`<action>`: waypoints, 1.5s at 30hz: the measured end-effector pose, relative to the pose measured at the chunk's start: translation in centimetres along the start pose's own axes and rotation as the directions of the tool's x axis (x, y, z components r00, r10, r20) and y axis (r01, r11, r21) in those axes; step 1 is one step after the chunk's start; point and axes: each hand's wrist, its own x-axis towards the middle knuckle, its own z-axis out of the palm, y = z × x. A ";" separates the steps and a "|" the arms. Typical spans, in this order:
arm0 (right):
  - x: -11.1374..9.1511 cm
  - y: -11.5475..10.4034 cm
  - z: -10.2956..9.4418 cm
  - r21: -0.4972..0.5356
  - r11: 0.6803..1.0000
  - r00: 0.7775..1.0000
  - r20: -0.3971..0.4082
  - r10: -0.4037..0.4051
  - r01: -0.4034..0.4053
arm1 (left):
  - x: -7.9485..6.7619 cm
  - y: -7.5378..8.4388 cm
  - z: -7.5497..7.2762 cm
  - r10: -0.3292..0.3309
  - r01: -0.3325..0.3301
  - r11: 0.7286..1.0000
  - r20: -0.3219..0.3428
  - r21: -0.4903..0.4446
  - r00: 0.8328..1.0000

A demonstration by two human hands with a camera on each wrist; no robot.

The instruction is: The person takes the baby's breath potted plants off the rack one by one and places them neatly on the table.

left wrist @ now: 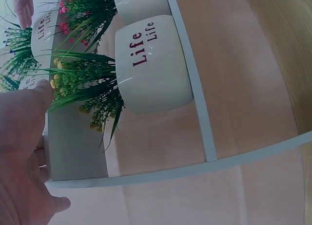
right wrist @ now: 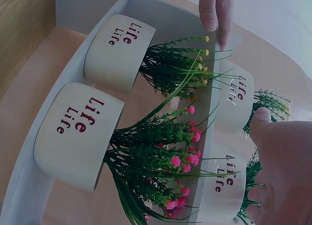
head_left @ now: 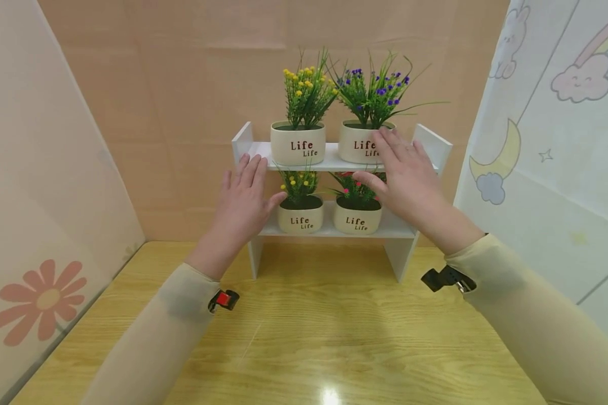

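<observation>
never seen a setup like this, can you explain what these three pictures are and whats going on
There is no machine doing the work here, just a person's bare left hand and right hand. The widest picture comes from a camera worn on the head, looking forward and down. The other two come from a camera on each wrist, so things look tipped sideways. On the wooden table stands a white two-tier shelf. Up top are a yellow-flowered pot and a purple-flowered pot; below, a second yellow-flowered pot and a pink-flowered pot. Neither hand seems to grip anything: the left is at the shelf's upper left end, the right by the purple-flowered pot, though contact is hard to tell.
</observation>
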 end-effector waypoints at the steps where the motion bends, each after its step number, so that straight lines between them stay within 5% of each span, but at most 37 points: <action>1: 0.1 0.1 0.0 0.000 1.000 1.000 -0.005 -0.001 0.001 | 0.0 0.0 0.1 0.007 -0.007 1.000 -0.011 -0.007 1.000; 18: 2.0 1.2 -0.5 0.089 0.993 0.997 0.008 0.080 -0.081 | 0.3 -0.6 1.8 0.077 -0.078 0.997 -0.123 -0.003 0.989; 26: 2.4 2.0 -0.8 0.247 0.958 0.989 0.013 0.147 -0.146 | 0.1 -0.5 2.2 0.089 -0.090 0.996 -0.127 -0.002 0.988; 45: 5.3 2.8 -0.5 0.398 0.869 0.955 0.102 0.277 -0.295 | -0.1 -0.3 2.0 0.078 -0.082 0.996 -0.149 -0.019 0.986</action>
